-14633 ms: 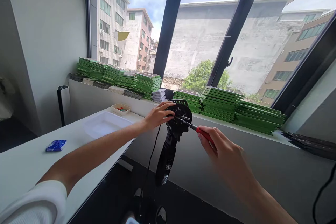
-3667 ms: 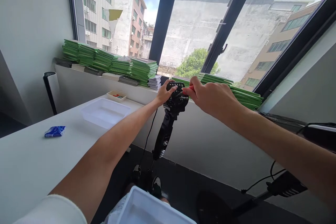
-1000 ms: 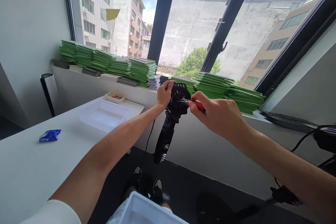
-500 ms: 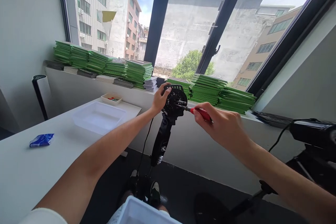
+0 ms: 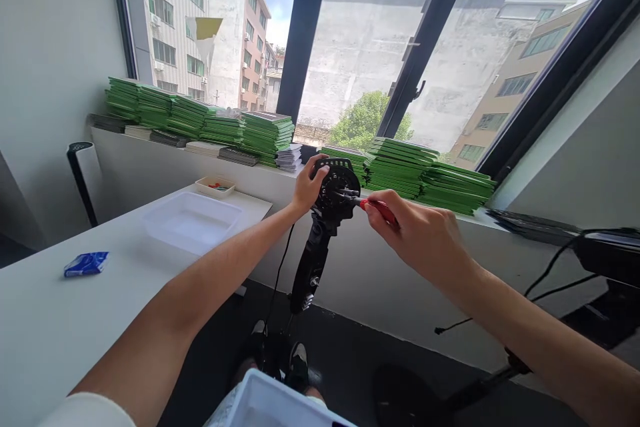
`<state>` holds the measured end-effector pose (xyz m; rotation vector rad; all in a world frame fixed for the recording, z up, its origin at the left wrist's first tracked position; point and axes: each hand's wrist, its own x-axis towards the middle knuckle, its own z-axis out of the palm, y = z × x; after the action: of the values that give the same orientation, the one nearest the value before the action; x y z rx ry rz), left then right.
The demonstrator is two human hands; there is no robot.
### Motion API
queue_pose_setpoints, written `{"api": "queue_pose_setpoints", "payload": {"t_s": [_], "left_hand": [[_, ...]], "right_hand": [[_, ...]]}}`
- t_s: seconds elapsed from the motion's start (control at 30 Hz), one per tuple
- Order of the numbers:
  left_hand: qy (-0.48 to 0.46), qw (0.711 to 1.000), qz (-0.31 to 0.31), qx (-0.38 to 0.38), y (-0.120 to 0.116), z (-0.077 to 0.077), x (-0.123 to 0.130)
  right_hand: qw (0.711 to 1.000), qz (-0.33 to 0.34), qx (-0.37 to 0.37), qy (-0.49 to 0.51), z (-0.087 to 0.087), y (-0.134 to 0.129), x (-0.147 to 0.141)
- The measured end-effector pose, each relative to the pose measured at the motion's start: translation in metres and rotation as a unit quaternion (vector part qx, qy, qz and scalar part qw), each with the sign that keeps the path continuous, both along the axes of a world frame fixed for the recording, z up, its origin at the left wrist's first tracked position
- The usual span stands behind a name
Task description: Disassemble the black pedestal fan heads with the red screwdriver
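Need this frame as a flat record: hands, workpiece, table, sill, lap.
left_hand: left hand on the edge of the black round head
right_hand: right hand holding the red-handled tool
tool_tip: at the face of the black round head; tip shape too small to tell
support: black stem below the head, tilted
table: white table with blue packet, translucent tray, small box holding small red and green items
sill: green stacks
lap: white tub, partly out of view
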<state>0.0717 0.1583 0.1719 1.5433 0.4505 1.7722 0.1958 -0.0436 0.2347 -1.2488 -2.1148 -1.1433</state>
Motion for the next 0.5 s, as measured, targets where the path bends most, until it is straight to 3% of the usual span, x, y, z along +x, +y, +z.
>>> {"api": "queue_pose_setpoints", "payload": {"t_s": [0.13,0.5], "left_hand": [[-0.027,0.999,-0.011,0.035,0.0047,-0.0019,0.0012],[-0.016,0.999,-0.002,0.032,0.0098,-0.0043,0.0038]], "right_hand": [[0.999,0.012,0.029,-0.016,-0.0017,0.0021,0.0026],[0.996,0.036,0.073,-0.045,0.0001,0.0029,-0.0015]]}}
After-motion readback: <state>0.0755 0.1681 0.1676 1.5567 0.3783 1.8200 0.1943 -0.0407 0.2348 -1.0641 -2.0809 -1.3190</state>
